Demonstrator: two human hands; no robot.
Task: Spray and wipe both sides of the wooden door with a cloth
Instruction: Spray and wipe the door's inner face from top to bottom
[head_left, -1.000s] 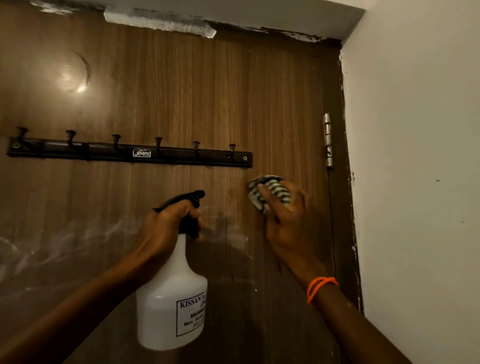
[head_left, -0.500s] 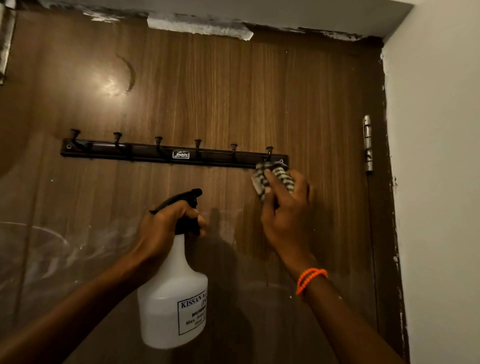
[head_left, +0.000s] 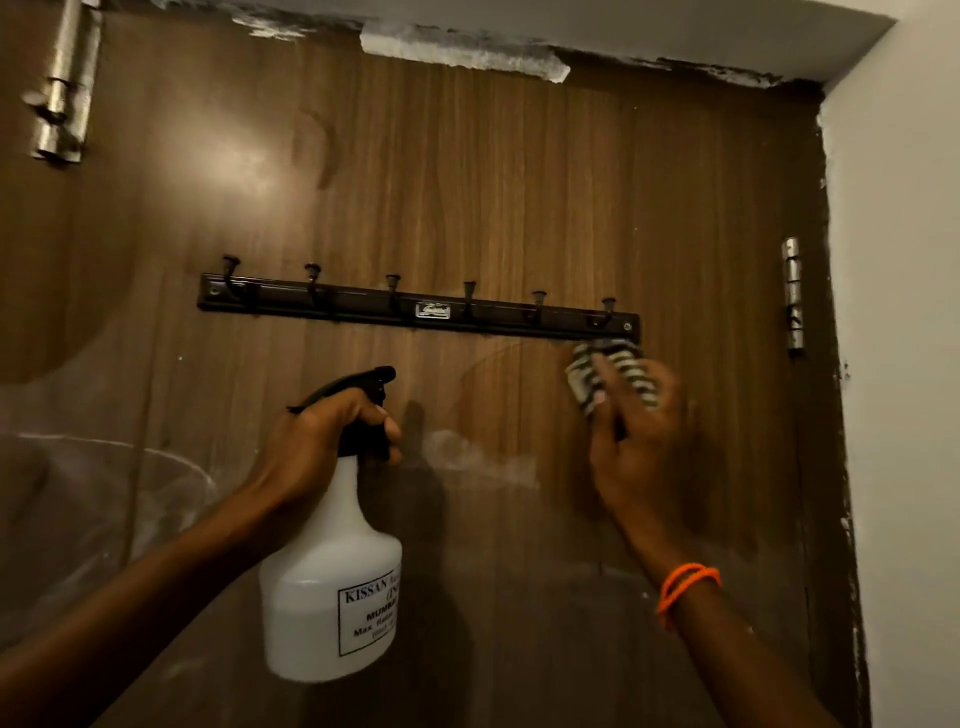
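Observation:
The wooden door fills the view, with pale wet smears across its lower half. My left hand grips the black trigger head of a white spray bottle, held upright in front of the door. My right hand presses a black-and-white striped cloth against the door, just under the right end of the hook rail. An orange band sits on my right wrist.
A dark hook rail with several hooks crosses the door. A metal hinge sits at the door's right edge by the white wall. A metal latch is at the top left. The frame's top shows chipped plaster.
My right hand has slid the cloth upward to the underside of the hook rail. The view has swung left and up. The spray bottle stays in my left hand.

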